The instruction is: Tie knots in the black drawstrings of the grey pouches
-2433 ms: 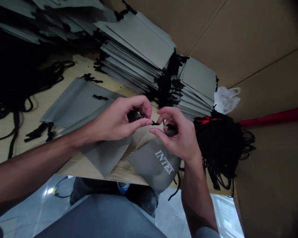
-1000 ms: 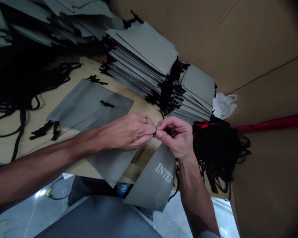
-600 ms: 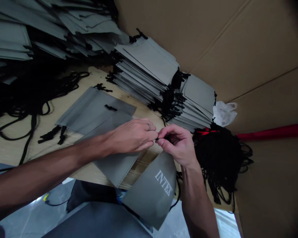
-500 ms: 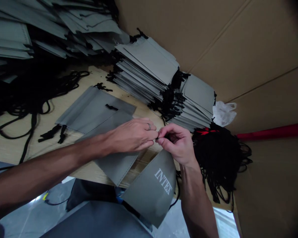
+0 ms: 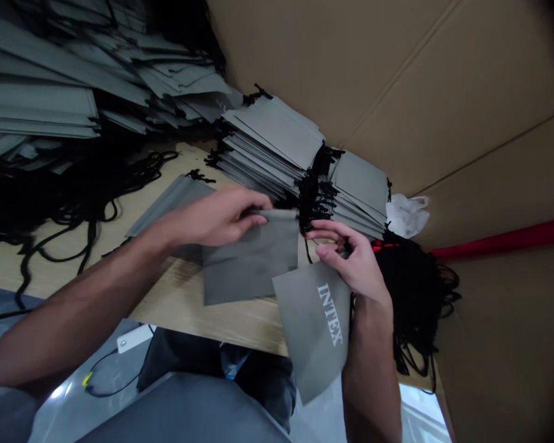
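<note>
My left hand pinches the top hem of a plain grey drawstring bag, which hangs below the fingers over the table's front part. My right hand is closed on a second grey drawstring bag with white INTEX lettering, which dangles past the table edge. Its curled fingertips are close to the right end of the plain bag's hem; whether they also grip a cord there I cannot make out. Behind my left forearm another grey bag lies on the table, partly covered.
Stacks of grey bags with black cord ends stand against the cardboard wall. A big heap of bags and loose black cords occupy the left. On the right are a black cord bundle, a white plastic bag and a red strip.
My hands, which were together, have come apart. My left hand has lifted the plain bag off the table by its hem; my right hand and the INTEX bag have shifted right.
</note>
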`<action>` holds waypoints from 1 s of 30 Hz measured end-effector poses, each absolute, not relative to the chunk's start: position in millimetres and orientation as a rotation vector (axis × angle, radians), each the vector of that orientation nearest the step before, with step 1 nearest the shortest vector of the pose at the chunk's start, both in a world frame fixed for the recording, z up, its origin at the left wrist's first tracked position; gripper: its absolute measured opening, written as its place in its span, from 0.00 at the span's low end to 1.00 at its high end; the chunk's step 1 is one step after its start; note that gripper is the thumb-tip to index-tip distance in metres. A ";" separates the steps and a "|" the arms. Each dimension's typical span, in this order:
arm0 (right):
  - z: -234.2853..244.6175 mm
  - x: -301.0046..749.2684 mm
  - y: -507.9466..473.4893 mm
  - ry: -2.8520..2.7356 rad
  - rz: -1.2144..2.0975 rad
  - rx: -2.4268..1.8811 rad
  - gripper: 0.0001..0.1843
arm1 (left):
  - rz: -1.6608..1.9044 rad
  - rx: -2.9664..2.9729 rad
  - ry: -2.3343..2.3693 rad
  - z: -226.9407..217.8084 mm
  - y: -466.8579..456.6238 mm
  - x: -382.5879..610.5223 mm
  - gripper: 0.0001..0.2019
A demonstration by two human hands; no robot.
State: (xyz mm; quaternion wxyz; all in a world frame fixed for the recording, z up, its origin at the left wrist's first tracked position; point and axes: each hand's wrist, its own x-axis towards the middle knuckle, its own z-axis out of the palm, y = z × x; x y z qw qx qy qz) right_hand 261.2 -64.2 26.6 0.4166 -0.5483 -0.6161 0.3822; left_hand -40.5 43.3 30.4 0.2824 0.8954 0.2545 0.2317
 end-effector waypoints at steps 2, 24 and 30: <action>22.7 262.5 -62.4 -1.557 1.094 -1.437 0.36 | 0.765 2.270 0.835 31.1 51.4 -52.6 0.09; -41.5 137.5 -1.4 -1.716 0.944 -1.651 0.28 | 0.293 2.246 1.669 -7.7 93.2 -135.5 0.27; -29.2 131.2 -4.3 -1.802 0.866 -1.840 0.27 | 0.019 2.175 1.924 4.4 77.4 -111.0 0.21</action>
